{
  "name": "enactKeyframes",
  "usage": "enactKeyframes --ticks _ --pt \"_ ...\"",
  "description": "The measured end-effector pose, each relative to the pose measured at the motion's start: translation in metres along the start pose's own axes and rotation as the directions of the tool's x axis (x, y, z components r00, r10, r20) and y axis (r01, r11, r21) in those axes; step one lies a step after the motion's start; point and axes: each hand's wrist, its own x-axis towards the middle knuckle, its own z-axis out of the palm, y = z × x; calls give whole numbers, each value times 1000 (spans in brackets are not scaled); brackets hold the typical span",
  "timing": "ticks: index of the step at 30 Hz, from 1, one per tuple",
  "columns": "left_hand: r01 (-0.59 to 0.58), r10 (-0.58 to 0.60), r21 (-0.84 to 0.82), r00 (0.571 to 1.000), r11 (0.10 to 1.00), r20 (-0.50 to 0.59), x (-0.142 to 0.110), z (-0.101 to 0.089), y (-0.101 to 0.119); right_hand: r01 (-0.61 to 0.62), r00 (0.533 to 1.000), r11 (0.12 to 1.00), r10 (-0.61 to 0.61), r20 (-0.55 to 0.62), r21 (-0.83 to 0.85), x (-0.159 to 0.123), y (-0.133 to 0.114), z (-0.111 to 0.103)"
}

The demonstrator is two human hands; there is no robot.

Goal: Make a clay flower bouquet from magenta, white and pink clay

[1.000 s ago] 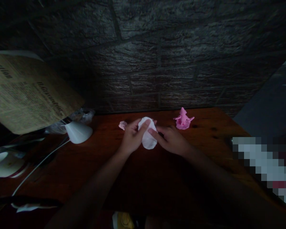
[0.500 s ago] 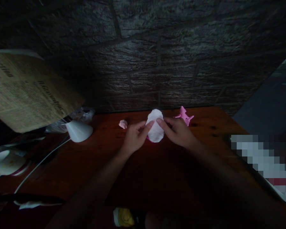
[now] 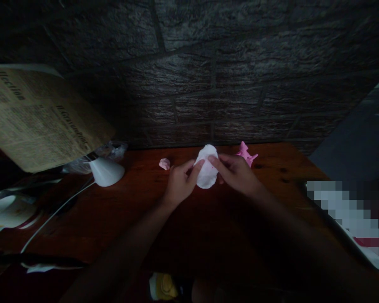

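White disc (image 3: 207, 176): held betw. both hands over table (image 3: 135, 181), broad face turned twd cam.; contact w/ table can't be told.
L hand (image 3: 181, 181): clamped on disc's L edge, thumb laid on face; fingers behind mostly hidden.
R hand (image 3: 240, 174): clamped on R edge, thumb on face, tip nr L thumb.
Thumb pressure: best spread evenly, in small presses; disc looks thin & soft, so could be torn or thinned if one spot is overworked.
Rim: slightly uneven; prob. best worked bit by bit, w/ disc turned betw. presses & fingers used as backing.
Pink lump (image 3: 164, 163): seen on table, L of L hand, apart.
Pink figure (image 3: 244, 152): partly hidden behind R hand; knocks to be avoided.
Light: dim; weak spots could be missed.
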Motion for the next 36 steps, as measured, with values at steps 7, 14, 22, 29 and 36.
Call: enactKeyframes --ticks 7,14,22,29,36 --pt "-41 45 43 995 998 -91 1 -3 9 -131 962 986 101 254 106 1 4 0" --pt "87 -80 -235 996 968 38 2 5 -6 -157 972 976 125 201 152 2 4 -1" --pt "372 -316 -336 925 865 211 5 4 -8 -171 985 965 165 45 198 6 7 0" --pt "274 -245 -342 961 899 125 6 -1 5 -180 972 957 137 193 226 4 6 4" --pt "243 -220 -372 970 896 104 4 0 5 -112 982 985 89 168 131 3 8 8"
